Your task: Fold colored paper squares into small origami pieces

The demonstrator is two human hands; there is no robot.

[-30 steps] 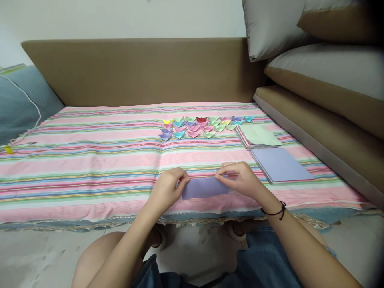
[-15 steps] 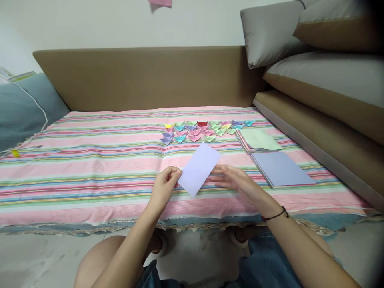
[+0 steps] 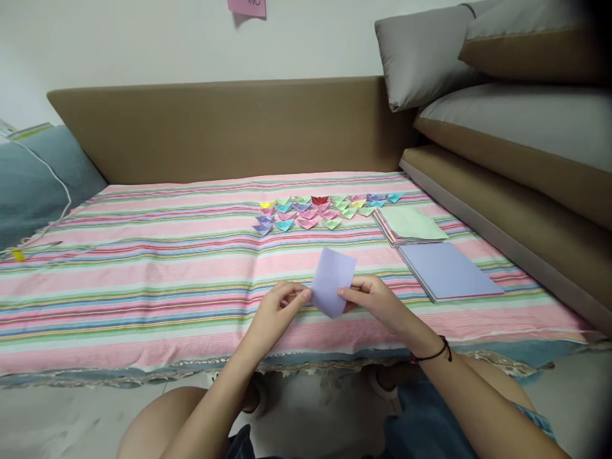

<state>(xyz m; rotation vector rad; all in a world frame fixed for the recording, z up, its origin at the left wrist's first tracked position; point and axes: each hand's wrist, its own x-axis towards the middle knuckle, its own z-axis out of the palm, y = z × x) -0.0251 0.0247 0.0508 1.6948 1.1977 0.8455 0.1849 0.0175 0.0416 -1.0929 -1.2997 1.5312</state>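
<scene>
A light purple sheet of paper (image 3: 331,280) is held up above the striped cloth, tilted, between my two hands. My right hand (image 3: 375,303) grips its right edge, thumb on the front and fingers behind. At the paper's left corner, my left hand (image 3: 282,309) pinches with thumb and forefinger. Beyond the hands stand several small folded paper boats in rows, among them a red boat (image 3: 319,201), a yellow boat (image 3: 266,204) and a pink boat (image 3: 307,223).
To the right lie a stack of purple paper (image 3: 449,269) and a stack with pale green paper (image 3: 414,223) on top. Grey cushions (image 3: 521,121) are piled at the right. A brown backrest (image 3: 229,131) runs behind the striped cloth (image 3: 119,280). A white cable (image 3: 52,167) trails at left.
The purple paper has turned and shows a smaller outline, slightly lower and to the right. My right hand has closed on it. My left hand has moved right.
</scene>
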